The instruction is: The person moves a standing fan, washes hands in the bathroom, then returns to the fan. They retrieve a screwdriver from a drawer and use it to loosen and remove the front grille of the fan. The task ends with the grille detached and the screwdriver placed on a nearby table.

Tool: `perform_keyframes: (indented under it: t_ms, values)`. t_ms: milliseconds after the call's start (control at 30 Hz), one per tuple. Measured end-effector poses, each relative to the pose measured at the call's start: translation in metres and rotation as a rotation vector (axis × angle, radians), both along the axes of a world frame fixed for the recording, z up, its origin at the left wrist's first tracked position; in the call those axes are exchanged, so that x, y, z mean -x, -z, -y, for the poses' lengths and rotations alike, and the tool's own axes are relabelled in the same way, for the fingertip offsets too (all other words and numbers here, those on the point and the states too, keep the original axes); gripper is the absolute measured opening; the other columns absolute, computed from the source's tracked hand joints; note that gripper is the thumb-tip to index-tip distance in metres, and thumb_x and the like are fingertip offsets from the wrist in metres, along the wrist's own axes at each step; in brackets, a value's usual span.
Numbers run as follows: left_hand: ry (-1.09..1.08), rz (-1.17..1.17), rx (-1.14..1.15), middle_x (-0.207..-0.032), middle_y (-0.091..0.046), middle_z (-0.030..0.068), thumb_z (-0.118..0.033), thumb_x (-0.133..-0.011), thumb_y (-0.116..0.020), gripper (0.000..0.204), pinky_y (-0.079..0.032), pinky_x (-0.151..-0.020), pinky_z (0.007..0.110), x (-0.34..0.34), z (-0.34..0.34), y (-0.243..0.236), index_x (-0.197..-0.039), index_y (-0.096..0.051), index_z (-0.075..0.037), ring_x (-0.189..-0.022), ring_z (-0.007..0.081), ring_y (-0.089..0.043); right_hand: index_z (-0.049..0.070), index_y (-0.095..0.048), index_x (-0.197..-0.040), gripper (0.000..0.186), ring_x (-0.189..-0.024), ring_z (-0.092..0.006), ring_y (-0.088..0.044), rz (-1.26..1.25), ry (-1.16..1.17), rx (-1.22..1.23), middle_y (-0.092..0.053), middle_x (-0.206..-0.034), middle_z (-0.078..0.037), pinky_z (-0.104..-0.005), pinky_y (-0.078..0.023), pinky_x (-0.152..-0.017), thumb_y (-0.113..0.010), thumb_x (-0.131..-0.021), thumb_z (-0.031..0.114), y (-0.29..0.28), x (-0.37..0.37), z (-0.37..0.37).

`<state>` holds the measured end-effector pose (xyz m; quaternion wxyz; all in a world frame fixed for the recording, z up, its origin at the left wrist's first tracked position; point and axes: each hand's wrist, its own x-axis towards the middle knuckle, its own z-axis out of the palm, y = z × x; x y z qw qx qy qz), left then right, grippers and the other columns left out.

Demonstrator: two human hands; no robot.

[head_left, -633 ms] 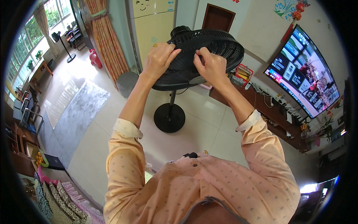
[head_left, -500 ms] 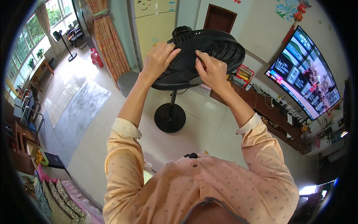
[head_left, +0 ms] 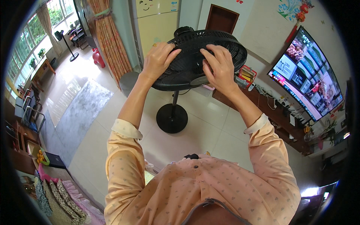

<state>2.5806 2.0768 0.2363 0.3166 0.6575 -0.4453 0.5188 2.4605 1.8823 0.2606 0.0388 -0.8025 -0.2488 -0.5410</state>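
A black pedestal fan (head_left: 184,73) stands in front of me, its round grille tilted upward and its pole rising from a round black base (head_left: 171,118) on the floor. My left hand (head_left: 159,63) grips the left side of the fan head, thumb on the grille and fingers curled toward its edge. Over the right half of the grille is my right hand (head_left: 221,69), its fingers apart and bent, the tips at or just above the middle of the grille. I see nothing between those fingers. Whether the fingertips touch the grille I cannot tell.
Behind the fan stands a pale yellow fridge (head_left: 157,32), with a grey stool (head_left: 128,83) to its left. A long brown low cabinet (head_left: 268,112) with cables and small items runs along the right, below a lit television (head_left: 307,73). Cushions (head_left: 62,200) lie at lower left.
My right hand has loosened from a pinch near the grille's middle, and its fingers have spread and shifted slightly right. The left hand has hardly moved. The television picture differs.
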Motion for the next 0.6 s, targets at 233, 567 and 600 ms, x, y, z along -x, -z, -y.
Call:
perform_keyframes:
  t_ms: [233, 567, 600]
  values:
    - [0.011, 0.026, 0.015, -0.075, -0.059, 0.0065, -0.021, -0.078, -0.072, 0.02, -0.047, -0.061, 0.034, 0.007, -0.004, 0.004, -0.084, -0.06, -0.006, -0.068, 0.0254, -0.058, 0.004, -0.061, -0.109, 0.039, -0.102, -0.0319, -0.053, -0.041, 0.021, 0.07, -0.056, -0.11, -0.014, -0.0419, -0.042, -0.089, -0.066, -0.07, 0.002, -0.003, 0.007, 0.002]
    - [-0.003, 0.039, 0.008, -0.074, -0.059, 0.0062, -0.021, -0.077, -0.072, 0.02, -0.047, -0.059, 0.035, 0.006, 0.0, 0.002, -0.083, -0.06, -0.006, -0.067, 0.0251, -0.058, 0.001, -0.059, -0.109, 0.041, -0.101, -0.0316, -0.053, -0.094, 0.121, 0.117, -0.056, -0.105, -0.015, -0.042, -0.042, -0.088, -0.067, -0.069, 0.006, -0.013, 0.009, -0.007]
    - [-0.008, 0.045, 0.009, -0.074, -0.059, 0.0063, -0.021, -0.077, -0.072, 0.02, -0.047, -0.059, 0.035, 0.006, 0.0, 0.002, -0.083, -0.06, -0.006, -0.067, 0.0251, -0.058, 0.001, -0.059, -0.108, 0.04, -0.1, -0.0313, -0.053, -0.092, 0.12, 0.103, -0.056, -0.104, -0.015, -0.0415, -0.042, -0.087, -0.067, -0.069, 0.006, -0.014, 0.007, -0.007]
